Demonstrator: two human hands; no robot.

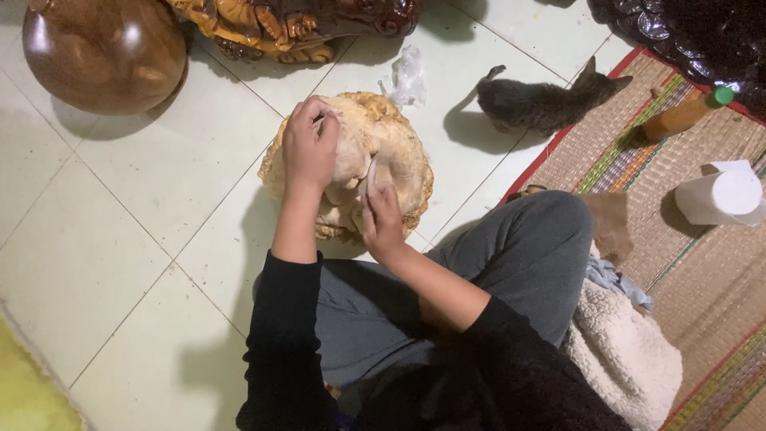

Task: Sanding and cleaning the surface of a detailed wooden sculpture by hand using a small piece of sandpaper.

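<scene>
A pale, unvarnished carved wooden figure (396,140) stands on the tiled floor in front of my knees. My left hand (309,148) lies over its upper left side, fingers curled on the top of the carving. My right hand (381,214) presses against its lower middle with what looks like a small pale piece under the fingers; I cannot tell what it is. Both sleeves are black.
A round dark polished wooden piece (104,52) and a glossy carved statue (279,24) stand at the back. A grey kitten (542,102) walks on the tiles near a woven mat (702,271) with a white paper roll (724,196), a green-capped bottle (685,116) and a fleecy cloth (622,351).
</scene>
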